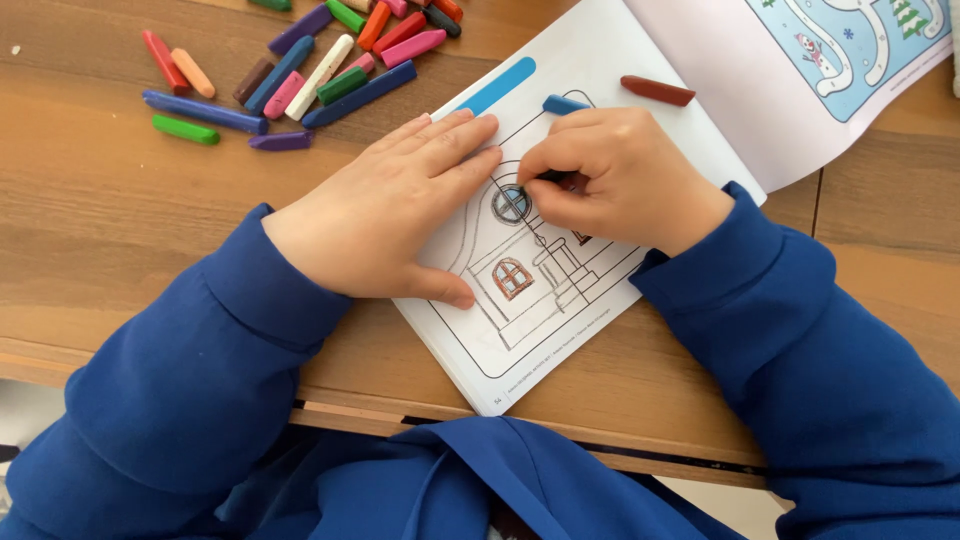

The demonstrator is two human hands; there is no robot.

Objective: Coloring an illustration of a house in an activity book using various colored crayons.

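My surface [120, 230] was grained wood with a satin finish, the colouring book [600, 60] matt white paper, the crayons [300, 70] smooth and waxy, my sleeves [800, 340] soft blue cloth.

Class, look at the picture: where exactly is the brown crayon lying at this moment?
In the head view the brown crayon lies on the open colouring book, above the right hand and right of the blue crayon.

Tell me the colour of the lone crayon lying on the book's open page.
Reddish-brown crayon, clearest in the head view.
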